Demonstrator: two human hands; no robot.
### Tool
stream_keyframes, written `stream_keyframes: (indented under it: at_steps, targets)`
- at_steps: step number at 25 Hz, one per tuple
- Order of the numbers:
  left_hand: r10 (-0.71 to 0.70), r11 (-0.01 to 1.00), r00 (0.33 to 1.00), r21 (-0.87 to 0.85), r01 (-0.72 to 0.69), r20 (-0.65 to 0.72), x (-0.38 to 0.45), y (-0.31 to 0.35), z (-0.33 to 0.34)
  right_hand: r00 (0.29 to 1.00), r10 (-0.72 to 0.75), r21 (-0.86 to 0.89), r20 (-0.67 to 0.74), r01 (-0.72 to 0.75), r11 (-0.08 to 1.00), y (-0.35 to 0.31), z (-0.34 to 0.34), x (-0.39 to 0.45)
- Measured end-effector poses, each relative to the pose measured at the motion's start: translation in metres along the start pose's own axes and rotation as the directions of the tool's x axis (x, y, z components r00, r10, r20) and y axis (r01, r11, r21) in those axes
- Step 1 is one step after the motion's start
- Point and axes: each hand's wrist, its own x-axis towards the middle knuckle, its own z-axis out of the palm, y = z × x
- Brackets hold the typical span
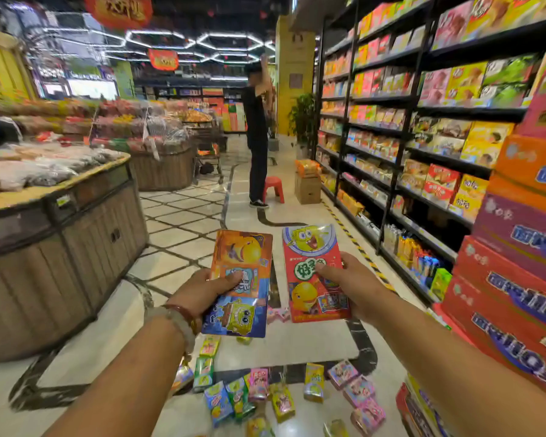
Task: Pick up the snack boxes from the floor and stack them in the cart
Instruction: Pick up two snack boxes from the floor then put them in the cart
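Snack boxes, two of them, held up side by side above the floor: orange-and-blue box (pixel 238 283) in the left hand (pixel 202 291), red box (pixel 315 274) in the right hand (pixel 349 285). Left grip pinching the orange-and-blue box along its left edge, thumb pressed across the front face. Right grip pinching the red box at its right edge, thumb on the front near the green label. Both boxes upright, printed faces toward the camera, a narrow gap between them, not touching. Beaded bracelets (pixel 178 320) around the left wrist.

Below the hands, small snack boxes (pixel 259 389) scattered on the tiled floor (pixel 177 234), green, pink, yellow and blue, some upright, some tipped over. At the right edge, stacked cartons (pixel 517 279) in red, purple and orange. Beyond them, shelves (pixel 423 146) filled with packaged snacks along the aisle. To the left, a wooden display counter (pixel 60 247) heaped with bagged goods. Farther down the aisle, a person in dark clothes (pixel 257 137) beside a red stool (pixel 273 189) and a cardboard box (pixel 308 187).
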Motion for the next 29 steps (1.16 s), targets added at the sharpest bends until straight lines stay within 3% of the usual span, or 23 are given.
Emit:
stream_keyframes:
  at_steps: [4, 8, 13, 19, 23, 29]
  targets:
    - [0.168, 0.985, 0.985, -0.045, -0.169, -0.024, -0.035, 0.120, 0.028, 0.979, -0.201, -0.064, 0.028, 0.203, 0.977, -0.121, -0.012, -0.035]
    - [0.256, 0.964, 0.967, -0.066, -0.256, -0.008, -0.076, 0.188, 0.058, 0.949, -0.316, -0.034, 0.012, 0.316, 0.948, -0.190, -0.026, -0.075]
    - [0.315, 0.949, 0.947, -0.045, -0.312, 0.062, -0.110, 0.215, 0.093, 0.911, -0.411, -0.035, -0.019, 0.410, 0.911, -0.214, -0.047, -0.119]
    - [0.277, 0.961, 0.936, -0.056, -0.271, 0.216, -0.122, 0.213, 0.134, 0.875, -0.424, -0.086, -0.232, 0.416, 0.905, -0.202, -0.090, -0.185]
    - [0.246, 0.968, 0.872, -0.058, -0.245, 0.423, -0.138, 0.201, 0.184, 0.783, -0.420, -0.105, -0.458, 0.422, 0.901, -0.188, -0.122, -0.247]
    - [0.157, 0.982, 0.679, -0.038, -0.186, 0.717, -0.195, 0.174, 0.265, 0.533, -0.364, -0.160, -0.764, 0.390, 0.907, -0.153, -0.152, -0.377]
